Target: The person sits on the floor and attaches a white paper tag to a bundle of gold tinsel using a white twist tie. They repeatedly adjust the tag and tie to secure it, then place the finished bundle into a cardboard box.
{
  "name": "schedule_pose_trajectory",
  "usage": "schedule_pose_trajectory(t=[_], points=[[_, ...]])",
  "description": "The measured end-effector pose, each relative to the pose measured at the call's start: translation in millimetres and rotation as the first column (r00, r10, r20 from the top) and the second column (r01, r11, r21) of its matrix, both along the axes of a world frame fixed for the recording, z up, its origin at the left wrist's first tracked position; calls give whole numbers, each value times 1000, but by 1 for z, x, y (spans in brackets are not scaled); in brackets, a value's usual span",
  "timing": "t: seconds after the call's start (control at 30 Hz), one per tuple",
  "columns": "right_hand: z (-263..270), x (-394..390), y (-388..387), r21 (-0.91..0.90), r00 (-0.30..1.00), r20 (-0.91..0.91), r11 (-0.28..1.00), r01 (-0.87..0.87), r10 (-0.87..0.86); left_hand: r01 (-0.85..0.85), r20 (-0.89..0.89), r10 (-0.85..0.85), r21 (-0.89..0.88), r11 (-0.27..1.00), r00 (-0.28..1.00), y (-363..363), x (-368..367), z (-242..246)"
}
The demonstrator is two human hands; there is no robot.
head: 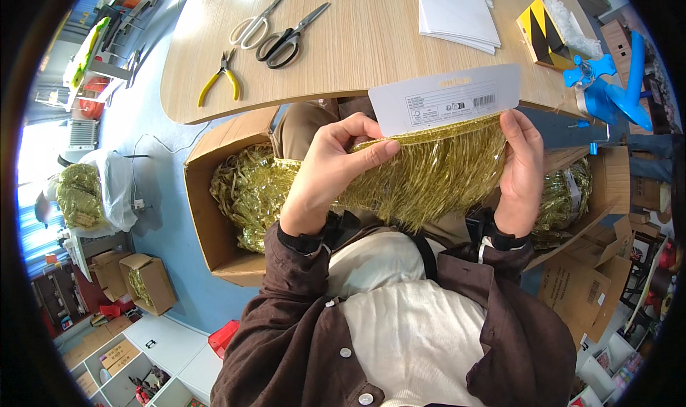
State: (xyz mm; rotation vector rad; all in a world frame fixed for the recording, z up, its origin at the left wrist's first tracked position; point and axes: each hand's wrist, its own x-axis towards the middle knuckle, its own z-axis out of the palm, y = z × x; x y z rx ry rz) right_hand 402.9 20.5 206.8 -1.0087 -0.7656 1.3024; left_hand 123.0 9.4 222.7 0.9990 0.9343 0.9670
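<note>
Gold tinsel fringe (429, 179) hangs in front of my lap, its band stretched between my hands. A white printed card (450, 99) with a barcode stands along the band's upper edge. My left hand (343, 160) pinches the band near the card's lower left corner, thumb in front. At the other end, my right hand (520, 163) grips the band by the card's lower right corner, thumb on top. To my left, a cardboard box (201, 208) holds more gold tinsel (252, 198). Carded tinsel bundles (563, 198) lie in another cardboard box (616, 179) on my right.
On the wooden table (364, 42) lie white-handled scissors (257, 24), black-handled scissors (292, 37) and yellow-handled pliers (221, 80). White cards (455, 15) are stacked further right. A blue clamp-like device (600, 91) sits at the table's right edge, beside a yellow-and-black box (546, 34).
</note>
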Motion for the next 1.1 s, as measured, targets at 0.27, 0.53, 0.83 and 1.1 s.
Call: schedule_pose_trajectory(t=[0.27,0.53,0.83,1.1], points=[[12,-49,-5,419,728,536,884,209,-427,-155,51,153,34,987,987,-22,25,19],[45,-69,-47,434,863,496,888,-154,-92,-89,-258,283,576,813,924,-30,33,40],[36,-71,-43,144,971,231,989,24,-57,-35,-385,337,612,790,859,-25,26,43],[26,-42,-27,166,957,223,975,149,-184,-219,-373,380,406,887,847,-15,-5,25]])
